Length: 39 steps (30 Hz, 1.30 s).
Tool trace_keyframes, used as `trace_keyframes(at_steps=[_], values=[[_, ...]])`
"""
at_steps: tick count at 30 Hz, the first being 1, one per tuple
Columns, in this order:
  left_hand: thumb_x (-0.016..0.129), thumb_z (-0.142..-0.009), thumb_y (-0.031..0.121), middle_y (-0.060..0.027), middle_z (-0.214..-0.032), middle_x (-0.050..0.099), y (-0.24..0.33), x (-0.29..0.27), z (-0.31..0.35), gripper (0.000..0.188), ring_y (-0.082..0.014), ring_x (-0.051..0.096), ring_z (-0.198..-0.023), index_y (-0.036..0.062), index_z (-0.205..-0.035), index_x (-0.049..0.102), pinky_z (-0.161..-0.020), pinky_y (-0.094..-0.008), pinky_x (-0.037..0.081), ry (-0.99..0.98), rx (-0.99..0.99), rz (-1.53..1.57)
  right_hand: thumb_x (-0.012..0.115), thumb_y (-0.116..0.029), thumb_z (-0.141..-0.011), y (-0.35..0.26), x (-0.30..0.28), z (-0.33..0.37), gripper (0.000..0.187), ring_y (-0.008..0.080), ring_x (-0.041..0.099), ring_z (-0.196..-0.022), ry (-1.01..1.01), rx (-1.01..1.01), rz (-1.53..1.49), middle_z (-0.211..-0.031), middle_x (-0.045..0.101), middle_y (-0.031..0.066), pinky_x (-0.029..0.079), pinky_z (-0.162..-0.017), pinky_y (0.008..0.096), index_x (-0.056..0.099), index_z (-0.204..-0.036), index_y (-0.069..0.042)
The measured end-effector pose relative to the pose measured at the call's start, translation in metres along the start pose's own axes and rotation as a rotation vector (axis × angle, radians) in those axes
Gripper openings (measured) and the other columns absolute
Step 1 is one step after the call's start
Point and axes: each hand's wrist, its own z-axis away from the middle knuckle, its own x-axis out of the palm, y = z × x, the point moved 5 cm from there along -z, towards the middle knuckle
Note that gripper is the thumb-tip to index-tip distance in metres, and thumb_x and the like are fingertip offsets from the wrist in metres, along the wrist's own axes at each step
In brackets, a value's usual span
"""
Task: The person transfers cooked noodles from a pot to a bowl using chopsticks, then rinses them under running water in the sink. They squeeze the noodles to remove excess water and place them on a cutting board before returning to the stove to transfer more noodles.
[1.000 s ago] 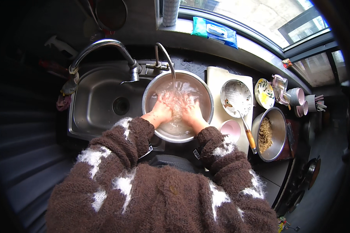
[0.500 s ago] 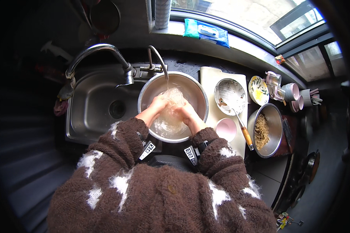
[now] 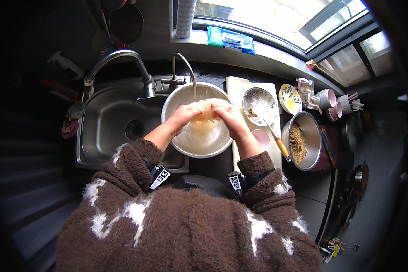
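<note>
A steel basin (image 3: 168, 136) stands beside the sink, under a thin curved tap (image 3: 189, 68) that points down into it. Above the basin, my left hand (image 3: 182, 116) and my right hand (image 3: 226, 116) are closed on the two ends of a pale, translucent, filmy thing (image 3: 206, 105). It is stretched between them, with fingers curled over its upper edge. An amber-tinted part (image 3: 205, 119) shows just below the fingers. Cloudy, whitish liquid (image 3: 204, 136) lies in the basin beneath. I cannot make out exactly what the filmy thing is.
Left is a steel sink (image 3: 100, 136) with a large tap (image 3: 122, 54). Right, a cream board (image 3: 240, 86) carries a bowl with a wooden-handled skimmer (image 3: 281, 147) and a pink bowl (image 3: 261, 137). Beyond stand a steel bowl (image 3: 313, 156) of brown shreds (image 3: 297, 144) and a patterned dish (image 3: 290, 98).
Both hands have risen from low in the basin, lifting the filmy thing. My hands were cupped around it and now grip its upper edge, stretched between them.
</note>
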Motion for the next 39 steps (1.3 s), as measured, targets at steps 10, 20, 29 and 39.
trace_keyframes(at_steps=[10,20,29,39], values=[[0.054,-0.078,0.002,-0.005,-0.092,0.061,-0.003,-0.028,-0.011,0.029,-0.0128,0.059,-0.078,0.0022,-0.106,0.059,-0.067,-0.0232,0.047,0.247,0.164,-0.28,0.061,-0.02,-0.088,-0.045,0.006,0.006,0.02,0.0083,0.058,-0.074,0.076,-0.067,0.206,-0.08,0.065,0.003,0.047,-0.07,0.0225,0.065,-0.088,0.0],[0.052,-0.076,0.001,-0.0149,-0.106,0.057,-0.027,-0.058,-0.024,0.028,-0.0259,0.057,-0.097,0.0039,-0.101,0.063,-0.086,-0.0325,0.046,0.481,0.334,-0.758,0.059,-0.015,-0.087,0.047,-0.031,-0.028,0.015,0.0136,0.057,-0.061,0.253,0.168,0.35,-0.072,0.061,0.0054,0.047,-0.055,0.0273,0.061,-0.089,0.0],[0.067,-0.064,0.006,-0.0155,-0.127,0.042,-0.055,-0.06,-0.028,0.062,-0.0309,0.038,-0.123,0.0096,-0.123,0.049,-0.103,-0.0355,0.034,0.467,0.11,-0.937,0.076,-0.02,-0.066,0.103,-0.059,-0.038,0.082,0.0308,0.047,-0.119,0.327,0.005,0.976,-0.129,0.046,0.0213,0.039,-0.1,0.036,0.035,-0.134,-0.002],[0.075,-0.06,0.008,-0.0168,-0.129,0.043,-0.071,-0.023,-0.023,0.085,-0.0286,0.043,-0.12,0.0051,-0.135,0.036,-0.101,-0.0361,0.037,0.287,-0.111,-0.45,0.075,-0.002,-0.059,0.163,-0.02,-0.024,0.089,0.0264,0.046,-0.116,0.089,0.3,-0.004,-0.126,0.047,0.0161,0.038,-0.098,0.0341,0.03,-0.136,-0.003]])
